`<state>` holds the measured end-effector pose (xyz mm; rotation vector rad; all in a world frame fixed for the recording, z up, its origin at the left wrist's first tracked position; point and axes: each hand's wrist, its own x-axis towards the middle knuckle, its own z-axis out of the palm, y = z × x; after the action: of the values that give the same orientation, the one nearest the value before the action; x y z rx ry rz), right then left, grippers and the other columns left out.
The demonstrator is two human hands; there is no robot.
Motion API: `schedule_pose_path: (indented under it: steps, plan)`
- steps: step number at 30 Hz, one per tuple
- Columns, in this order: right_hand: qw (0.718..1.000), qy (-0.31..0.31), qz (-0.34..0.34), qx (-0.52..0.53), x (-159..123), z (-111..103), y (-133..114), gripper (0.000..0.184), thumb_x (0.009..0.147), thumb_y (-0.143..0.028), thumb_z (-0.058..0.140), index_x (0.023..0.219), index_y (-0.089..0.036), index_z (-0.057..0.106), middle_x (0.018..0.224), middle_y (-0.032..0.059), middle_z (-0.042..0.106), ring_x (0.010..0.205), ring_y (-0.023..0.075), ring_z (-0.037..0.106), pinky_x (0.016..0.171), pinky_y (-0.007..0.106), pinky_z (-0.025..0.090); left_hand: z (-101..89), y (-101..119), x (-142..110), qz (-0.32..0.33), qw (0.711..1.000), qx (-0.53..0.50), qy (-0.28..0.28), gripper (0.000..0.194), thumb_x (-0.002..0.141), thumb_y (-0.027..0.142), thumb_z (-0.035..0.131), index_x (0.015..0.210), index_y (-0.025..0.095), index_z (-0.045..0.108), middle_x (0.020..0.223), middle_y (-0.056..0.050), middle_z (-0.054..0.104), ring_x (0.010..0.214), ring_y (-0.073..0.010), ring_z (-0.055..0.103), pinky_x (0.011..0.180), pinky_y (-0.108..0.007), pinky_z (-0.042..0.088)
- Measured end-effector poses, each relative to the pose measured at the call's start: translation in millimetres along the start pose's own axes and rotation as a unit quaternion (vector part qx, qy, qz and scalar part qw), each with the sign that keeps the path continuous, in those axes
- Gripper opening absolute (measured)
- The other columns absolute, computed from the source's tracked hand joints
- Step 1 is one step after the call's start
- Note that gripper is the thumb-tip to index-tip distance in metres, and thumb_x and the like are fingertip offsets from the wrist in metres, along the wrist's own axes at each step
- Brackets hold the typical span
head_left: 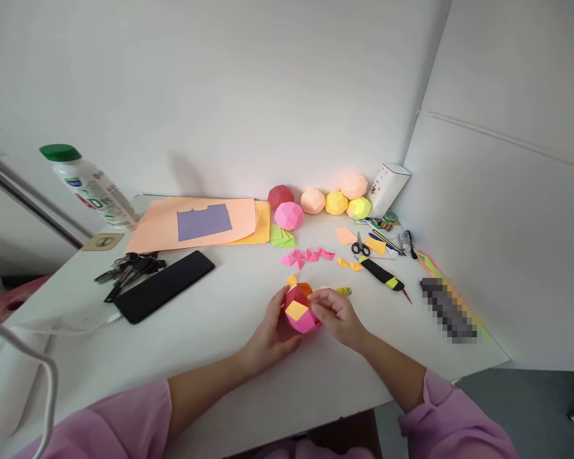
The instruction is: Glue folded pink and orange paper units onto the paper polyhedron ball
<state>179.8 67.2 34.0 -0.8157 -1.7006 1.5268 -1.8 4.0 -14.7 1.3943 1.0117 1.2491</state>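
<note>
A faceted paper ball [303,320] in pink and orange sits low over the front middle of the table, with a gap in its upper side that shows the inside. My left hand [269,335] is wrapped round its left side and underside. At its upper right edge, the thumb and fingers of my right hand [335,312] are pinched together; whether a small loose piece is also between them is hidden. Just behind the ball lies a small orange folded piece [291,280]. Several pink folded paper pieces [299,257] and some orange ones [349,264] lie farther back.
Finished paper balls [312,201] stand along the wall. To the right lie scissors [360,247], a screwdriver-like tool [381,274] and a white box [388,188]. On the left are a black power bank or phone [165,287], keys [129,268], paper sheets [153,223] and a bottle [95,191].
</note>
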Motion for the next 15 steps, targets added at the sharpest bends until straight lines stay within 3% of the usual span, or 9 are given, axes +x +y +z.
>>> schedule_pose_path:
  steps: [4, 8, 12, 15]
  plan:
    - [0.998, -0.047, -0.032, -0.04, -5, 2, -1, 0.021, 0.09, -0.036, 0.057, 0.104, -0.02, 0.06, 0.086, 0.004, 0.07, 0.076, 0.0145, 0.067, 0.07, 0.029, 0.053, 0.4, 5, -1, -0.022, 1.0, -0.004, -0.003, 0.097, 0.073, 0.021, 0.074, 0.148, 0.033, 0.013, 0.152, -0.012, 0.027, 0.139, -0.0333, 0.032, 0.114, -0.054, 0.029]
    - [0.992, -0.078, -0.064, -0.079, -7, 4, -3, 0.022, 0.092, -0.033, 0.055, 0.11, -0.02, 0.059, 0.094, 0.0072, 0.073, 0.087, 0.0179, 0.07, 0.075, 0.032, 0.055, 1.8, 9, 0, -0.027, 0.998, -0.052, -0.027, 0.086, 0.077, 0.022, 0.072, 0.144, 0.03, 0.017, 0.142, -0.013, 0.04, 0.128, -0.0305, 0.047, 0.108, -0.052, 0.039]
    - [0.982, -0.023, -0.129, -0.139, -2, 5, -17, 0.024, 0.091, -0.034, 0.055, 0.111, -0.021, 0.057, 0.094, 0.0084, 0.073, 0.092, 0.0202, 0.069, 0.082, 0.036, 0.055, 2.4, 9, 0, -0.018, 0.998, -0.063, -0.009, 0.077, 0.079, 0.025, 0.071, 0.14, 0.03, 0.023, 0.139, -0.012, 0.043, 0.128, -0.0293, 0.047, 0.108, -0.051, 0.039]
    - [0.981, 0.02, -0.165, -0.104, -14, 0, -39, 0.024, 0.092, -0.039, 0.052, 0.11, -0.024, 0.055, 0.09, 0.0068, 0.068, 0.093, 0.0226, 0.068, 0.086, 0.042, 0.053, 1.2, 6, 0, -0.02, 0.999, -0.043, 0.002, 0.078, 0.08, 0.026, 0.07, 0.141, 0.03, 0.022, 0.141, -0.013, 0.041, 0.129, -0.0299, 0.045, 0.109, -0.052, 0.037]
